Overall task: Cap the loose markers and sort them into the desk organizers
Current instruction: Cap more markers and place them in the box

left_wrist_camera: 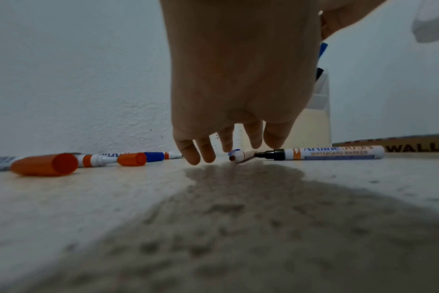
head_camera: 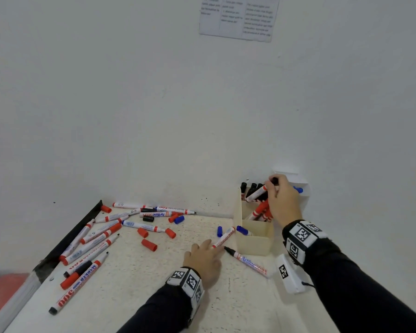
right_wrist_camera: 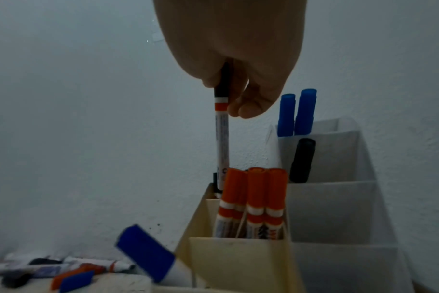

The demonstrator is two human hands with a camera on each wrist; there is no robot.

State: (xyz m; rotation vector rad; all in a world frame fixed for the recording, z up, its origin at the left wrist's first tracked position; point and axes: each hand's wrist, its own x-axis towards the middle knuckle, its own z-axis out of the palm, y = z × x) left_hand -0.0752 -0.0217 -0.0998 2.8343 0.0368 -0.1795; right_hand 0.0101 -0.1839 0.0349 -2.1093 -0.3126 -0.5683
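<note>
My right hand (head_camera: 271,186) pinches a black-capped marker (head_camera: 258,193) by its cap and holds it upright over the cream organizer (head_camera: 252,241). In the right wrist view this marker (right_wrist_camera: 222,138) has its lower end at the organizer's back compartment, behind several red-capped markers (right_wrist_camera: 253,198). My left hand (head_camera: 210,248) lies low over the table with straight fingers. Its fingertips (left_wrist_camera: 208,156) are at the end of a loose red marker (head_camera: 223,236) that leans toward the organizer. An uncapped black marker (left_wrist_camera: 326,154) lies just right of it.
Several loose markers (head_camera: 94,239) and red, blue and black caps (head_camera: 149,245) are scattered over the table's left half, up to its dark left edge (head_camera: 67,241). A white tiered organizer (right_wrist_camera: 338,178) behind the cream one holds blue markers (right_wrist_camera: 298,111) and a black marker (right_wrist_camera: 302,160).
</note>
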